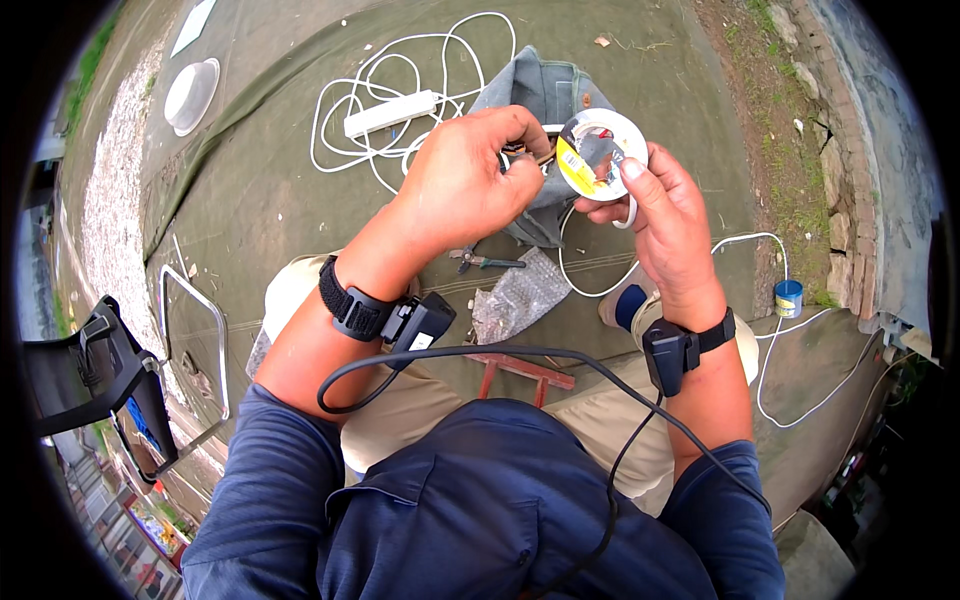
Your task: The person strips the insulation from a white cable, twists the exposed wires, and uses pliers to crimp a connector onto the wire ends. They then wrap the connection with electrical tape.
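Observation:
My right hand (672, 215) grips a roll of tape (634, 137), white around the rim with a yellow and black label, thumb pressed on its near edge. A loop of white cable (628, 215) hangs by the fingers of that hand. Close to the roll's left side, my left hand (470, 178) is closed in a pinch. Thin brownish and dark bits show at its fingertips, too small to name. Behind both hands lies a grey-blue cloth bag (545, 85), partly covered by them. Pliers (485, 261) and a sheet of bubble wrap (522, 295) are below, nearer my knees.
A white power strip (390, 113) with coiled cable lies far left on the green groundsheet (300, 215). White cable runs right to a blue tin (788, 298). A red wooden stool (515, 368) stands between my legs. A clear plastic bowl (191, 96) and a metal frame (222, 345) are at left.

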Tool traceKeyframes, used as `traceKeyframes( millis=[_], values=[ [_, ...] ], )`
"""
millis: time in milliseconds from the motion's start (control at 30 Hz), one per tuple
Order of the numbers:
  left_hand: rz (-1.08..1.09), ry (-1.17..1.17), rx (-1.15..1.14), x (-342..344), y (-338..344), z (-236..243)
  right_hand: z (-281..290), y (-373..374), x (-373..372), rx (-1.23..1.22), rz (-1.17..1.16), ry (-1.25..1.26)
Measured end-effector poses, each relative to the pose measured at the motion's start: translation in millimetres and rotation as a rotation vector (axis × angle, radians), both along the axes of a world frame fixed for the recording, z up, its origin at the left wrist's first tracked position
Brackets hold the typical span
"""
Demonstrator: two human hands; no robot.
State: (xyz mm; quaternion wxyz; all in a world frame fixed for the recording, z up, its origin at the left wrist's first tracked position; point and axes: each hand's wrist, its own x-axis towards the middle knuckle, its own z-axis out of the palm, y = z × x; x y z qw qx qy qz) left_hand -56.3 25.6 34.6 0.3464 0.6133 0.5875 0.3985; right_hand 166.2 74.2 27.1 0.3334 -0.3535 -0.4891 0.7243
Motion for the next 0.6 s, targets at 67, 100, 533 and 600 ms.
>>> traceKeyframes(
  millis=[67, 100, 533, 600],
  values=[
    [0.04, 0.009, 0.055, 1.1, -0.3, 2.8, 1.0, -1.1, -1.5, 0.018, 0.009, -0.013],
    [0.076, 0.005, 0.081, 4.3, 0.8, 3.7, 1.0, -1.8, -2.7, 0.033, 0.017, -0.024],
    [0.117, 0.096, 0.164, 5.7, 3.5, -5.9, -0.4, -6.1, -5.8, 0.107, 0.067, -0.087],
    [0.094, 0.146, 0.158, 4.6, 3.7, -2.4, 0.0, -6.4, -7.3, 0.12, 0.063, -0.087]
  ],
)
